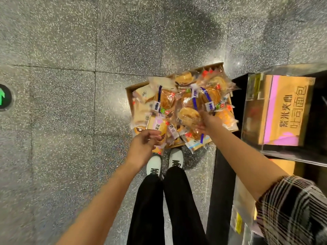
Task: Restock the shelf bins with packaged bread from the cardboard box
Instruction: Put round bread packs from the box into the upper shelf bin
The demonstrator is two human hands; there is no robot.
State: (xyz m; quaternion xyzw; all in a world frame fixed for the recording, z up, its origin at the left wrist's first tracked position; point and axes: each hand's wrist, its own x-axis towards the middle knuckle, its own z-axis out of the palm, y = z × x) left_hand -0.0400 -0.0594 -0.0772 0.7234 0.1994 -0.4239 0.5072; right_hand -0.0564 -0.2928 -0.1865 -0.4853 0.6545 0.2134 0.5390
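While the cardboard box [130, 92] sits on the speckled floor [62, 103] piled with bread packets [187, 103], left hand [143, 145] pinches a pink-labelled packet [157, 126] at its near edge; right hand [206, 123] grips a round bun packet [188, 116]. Clear shelf bin [279, 110] just right.

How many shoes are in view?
2: the left white shoe and right white shoe, side by side on the floor just short of the cardboard box.
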